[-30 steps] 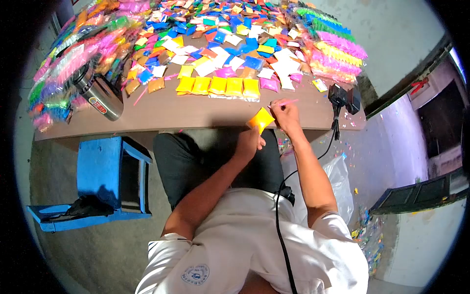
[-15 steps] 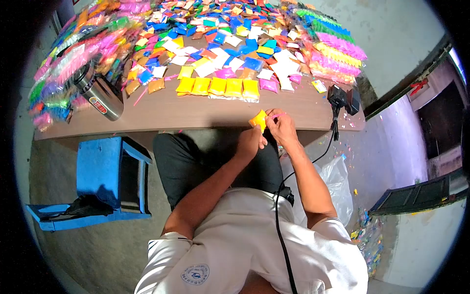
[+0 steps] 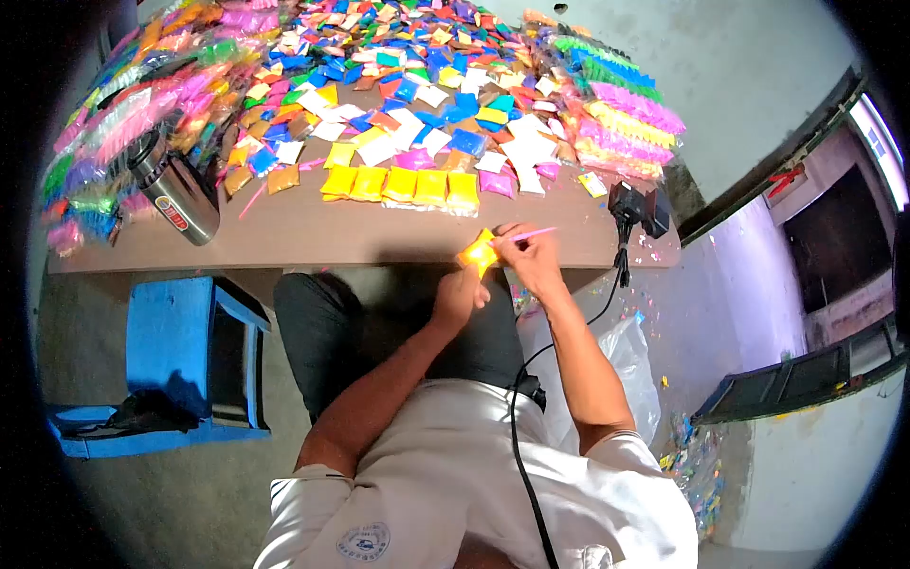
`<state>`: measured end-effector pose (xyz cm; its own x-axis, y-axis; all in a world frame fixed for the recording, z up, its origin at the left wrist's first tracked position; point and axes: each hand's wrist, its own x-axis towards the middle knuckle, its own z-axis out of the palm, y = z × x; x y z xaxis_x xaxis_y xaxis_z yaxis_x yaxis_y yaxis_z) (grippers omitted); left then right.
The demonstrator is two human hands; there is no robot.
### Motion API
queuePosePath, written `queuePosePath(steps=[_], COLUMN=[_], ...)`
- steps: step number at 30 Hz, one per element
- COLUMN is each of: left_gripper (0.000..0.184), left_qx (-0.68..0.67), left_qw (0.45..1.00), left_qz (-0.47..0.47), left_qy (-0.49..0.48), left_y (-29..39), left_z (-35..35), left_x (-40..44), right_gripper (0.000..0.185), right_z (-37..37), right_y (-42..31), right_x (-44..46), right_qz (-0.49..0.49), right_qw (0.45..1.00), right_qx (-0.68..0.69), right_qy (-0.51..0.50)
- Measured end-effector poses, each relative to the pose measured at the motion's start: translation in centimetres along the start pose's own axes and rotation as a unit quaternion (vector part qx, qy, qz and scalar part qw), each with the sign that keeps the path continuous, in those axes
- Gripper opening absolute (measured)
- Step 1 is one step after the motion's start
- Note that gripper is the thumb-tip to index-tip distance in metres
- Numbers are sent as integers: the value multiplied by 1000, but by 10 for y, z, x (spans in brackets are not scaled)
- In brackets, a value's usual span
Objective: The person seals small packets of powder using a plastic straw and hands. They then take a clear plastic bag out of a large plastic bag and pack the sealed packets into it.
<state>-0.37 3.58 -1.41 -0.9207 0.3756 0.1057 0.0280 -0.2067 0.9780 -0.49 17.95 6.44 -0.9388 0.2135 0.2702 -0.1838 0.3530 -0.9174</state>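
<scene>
My left hand pinches the lower end of a small yellow packet just over the table's front edge. Against the packet's upper right side is my right hand, its fingers closed on a thin pink stick that points out to the right. Whether the stick's inner end touches the packet is hidden by the fingers. Beyond my hands, several plump yellow packets lie side by side in a row, with a clear wrapper edge under some of them.
Many coloured packets cover the back of the table. Bagged stacks rise at left and right. A steel flask stands left; black plugs with a cable lie right. A blue stool is below left.
The view has shifted, so the table sits further left and lower. My right hand has turned, and more of the pink stick shows. My left hand still grips the yellow packet.
</scene>
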Motion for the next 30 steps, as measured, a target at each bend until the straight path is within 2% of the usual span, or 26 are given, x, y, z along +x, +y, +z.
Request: queuePosePath(steps=[2, 3, 6, 9, 10, 14, 16, 17, 19, 22, 25, 26, 27, 28, 30], left_gripper=[49, 49, 53, 51, 52, 53, 53, 53, 53, 52, 43, 43, 47, 52, 51], left_qx=[-16, -34, 15, 0, -10, -23, -44, -44, -79, -109, -142, -140, -70, 1, -4], left_qw=[1000, 999, 999, 998, 999, 996, 994, 994, 991, 989, 984, 984, 990, 990, 989], left_qz=[-22, -39, -39, -68, -50, -83, -96, -98, -102, -95, -111, -112, -120, -127, -138], left_qy=[3, 7, -4, 4, 3, -14, -32, -33, -35, -35, -12, -12, -35, -59, -54], left_y=[1, 3, 8, 14, 14, 3, 2, 2, 6, 14, 29, 36, 43, 47, 46], left_z=[2, 3, 2, 6, 6, -5, -9, -9, -8, -8, -4, -2, 0, 0, -3], left_x=[-1, 1, 2, 4, 2, -3, -9, -10, -9, -13, -16, -18, -19, -19, -20], right_gripper=[18, 18, 22, 20, 20, 24, 28, 34, 42, 48, 53, 51, 46, 43, 34], right_z=[7, 8, 10, 8, 5, -29, -43, -54, -69, -64, -30, -13, 4, 17, 40], right_y=[1, -1, -6, 20, 23, 44, 46, 30, 26, 11, -22, -11, -20, -30, -11], right_x=[-10, -10, -2, 12, 18, 45, 52, 46, 49, 29, -16, -31, -44, -50, -58], right_qz=[-114, -113, -1, 13, 50, 17, 83, 169, 265, 218, 235, 227, 252, 237, 188], right_qw=[983, 984, 973, 969, 964, 956, 964, 963, 950, 946, 960, 968, 965, 964, 962], right_qx=[-141, -139, -229, -244, -254, -271, -241, -207, -164, -241, -123, -70, -11, 75, 195], right_qy=[13, 14, 13, 41, 59, 112, 74, 44, -10, -16, -88, -78, -68, -91, -23])
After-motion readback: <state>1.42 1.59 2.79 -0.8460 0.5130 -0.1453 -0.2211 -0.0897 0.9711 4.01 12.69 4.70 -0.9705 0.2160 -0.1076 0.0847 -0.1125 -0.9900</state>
